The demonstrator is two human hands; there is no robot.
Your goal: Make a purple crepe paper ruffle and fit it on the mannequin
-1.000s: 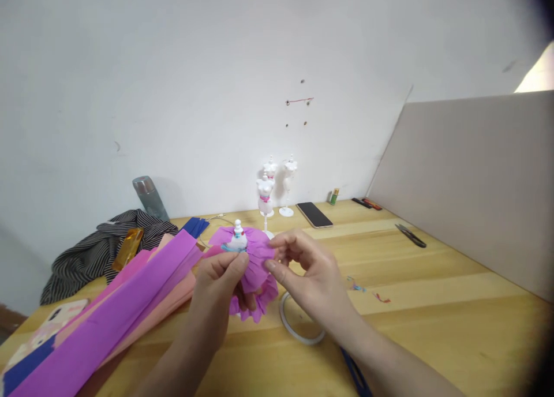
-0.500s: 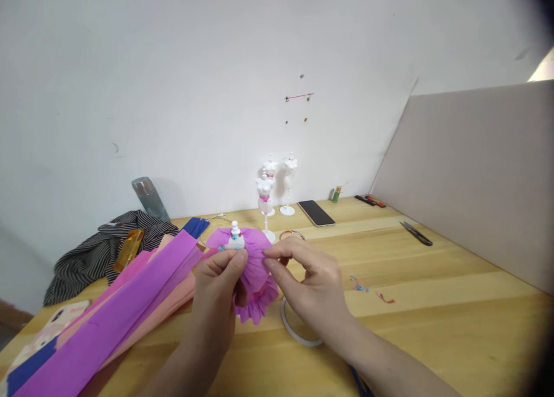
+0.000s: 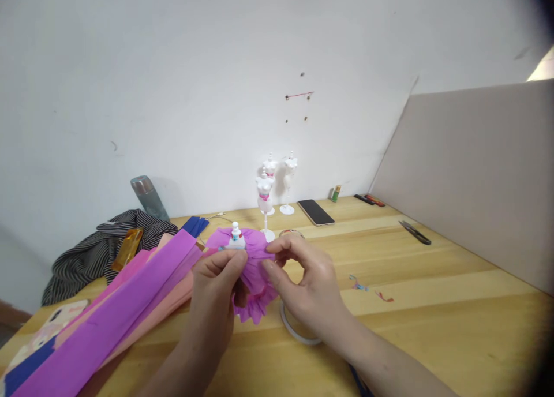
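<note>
In the middle of the head view, a small white dress form (image 3: 236, 243) wears a ruffled purple crepe-paper dress (image 3: 255, 273). My left hand (image 3: 217, 284) is closed on the dress form at its bodice, thumb on the front; the lower part of the form is hidden by hand and paper. At the right side of the purple paper is my right hand (image 3: 305, 276), thumb and index finger slightly apart, their tips at the paper's edge. A white ring of tape (image 3: 298, 333) lies partly under my right hand.
Crepe-paper strips (image 3: 116, 304) spread left, beside a striped cloth (image 3: 86, 258), amber tape dispenser (image 3: 127, 250) and bottle (image 3: 149, 196). White dress forms (image 3: 265, 189) stand behind. Further right lie a phone (image 3: 315, 212), small green bottle (image 3: 336, 194), scissors (image 3: 414, 233) and scraps (image 3: 359, 284).
The thumb and index finger of my right hand have parted from a pinch on the purple paper. My left hand keeps its hold on the dress form.
</note>
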